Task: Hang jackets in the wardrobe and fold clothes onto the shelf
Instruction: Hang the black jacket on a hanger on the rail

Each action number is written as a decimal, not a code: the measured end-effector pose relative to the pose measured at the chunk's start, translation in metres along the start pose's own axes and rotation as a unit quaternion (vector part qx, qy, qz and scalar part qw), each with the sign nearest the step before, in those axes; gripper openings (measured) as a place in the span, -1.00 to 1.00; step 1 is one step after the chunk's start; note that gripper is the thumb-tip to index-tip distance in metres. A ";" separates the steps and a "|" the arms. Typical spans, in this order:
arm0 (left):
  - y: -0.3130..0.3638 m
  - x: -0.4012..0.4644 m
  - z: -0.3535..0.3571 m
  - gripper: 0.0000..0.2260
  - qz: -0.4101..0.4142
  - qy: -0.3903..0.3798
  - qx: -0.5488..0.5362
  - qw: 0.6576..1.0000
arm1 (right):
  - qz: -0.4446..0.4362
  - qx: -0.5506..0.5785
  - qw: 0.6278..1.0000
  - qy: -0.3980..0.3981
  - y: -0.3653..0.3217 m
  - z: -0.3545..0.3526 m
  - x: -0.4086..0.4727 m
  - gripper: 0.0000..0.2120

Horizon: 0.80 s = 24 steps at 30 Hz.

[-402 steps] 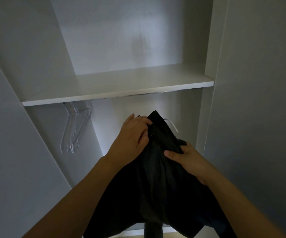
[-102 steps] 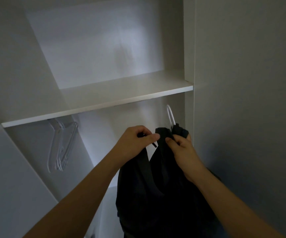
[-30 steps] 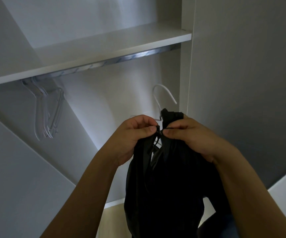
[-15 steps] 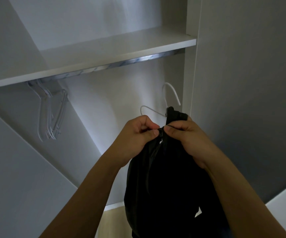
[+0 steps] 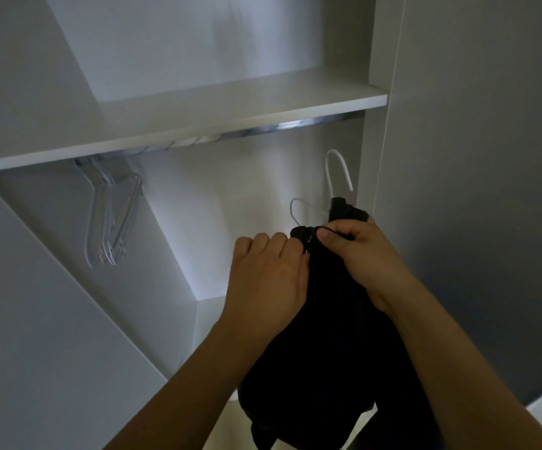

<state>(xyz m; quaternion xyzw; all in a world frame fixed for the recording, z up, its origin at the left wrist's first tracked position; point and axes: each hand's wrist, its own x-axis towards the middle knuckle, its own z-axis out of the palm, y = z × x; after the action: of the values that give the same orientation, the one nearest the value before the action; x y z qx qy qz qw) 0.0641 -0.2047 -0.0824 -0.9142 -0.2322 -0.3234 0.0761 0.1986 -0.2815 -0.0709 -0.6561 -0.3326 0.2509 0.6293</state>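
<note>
Both hands hold the black jacket (image 5: 328, 319) on a white hanger (image 5: 336, 170) below the rail (image 5: 263, 128). The left hand (image 5: 266, 280) fingers curl round its collar edge; the right hand (image 5: 357, 254) fingers pinch the zipper top.

Two bare forearms, no sleeves at the wrists, left hand (image 5: 264, 280), right hand (image 5: 362, 254), short nails.
</note>
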 end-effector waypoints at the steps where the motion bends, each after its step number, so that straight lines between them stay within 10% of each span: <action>1: 0.000 0.003 -0.001 -0.77 0.006 -0.005 0.014 1.000 | -0.001 0.007 1.000 0.010 -0.001 0.003 0.002 -0.84; 8: 0.007 -0.019 -0.011 -0.76 0.144 -0.140 0.032 0.979 | 0.055 0.120 0.987 0.091 -0.022 0.012 0.029 -0.83; 12: -0.023 -0.002 -0.019 -0.69 -0.053 -0.138 -0.174 0.974 | 0.032 0.109 0.993 0.013 -0.038 0.000 0.040 -0.85; 15: -0.049 0.043 -0.027 -0.48 -0.205 -0.168 -0.351 0.898 | 0.012 0.083 0.996 -0.034 -0.046 0.007 0.039 -0.86; 18: -0.054 0.064 -0.023 -0.78 -0.222 -0.269 -0.468 0.812 | -0.001 0.101 0.994 -0.044 -0.050 0.015 0.040 -0.87; 24: -0.059 0.060 -0.009 -0.90 -0.320 -0.051 -0.552 0.768 | -0.040 -0.075 0.994 0.072 -0.012 0.019 0.034 -0.93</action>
<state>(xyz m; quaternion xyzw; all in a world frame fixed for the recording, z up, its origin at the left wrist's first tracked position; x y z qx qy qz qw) 0.0719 -0.1334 -0.0383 -0.6863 -0.2961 -0.3546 -0.5618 0.2051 -0.2437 -0.0575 -0.7039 -0.3302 0.1521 0.6102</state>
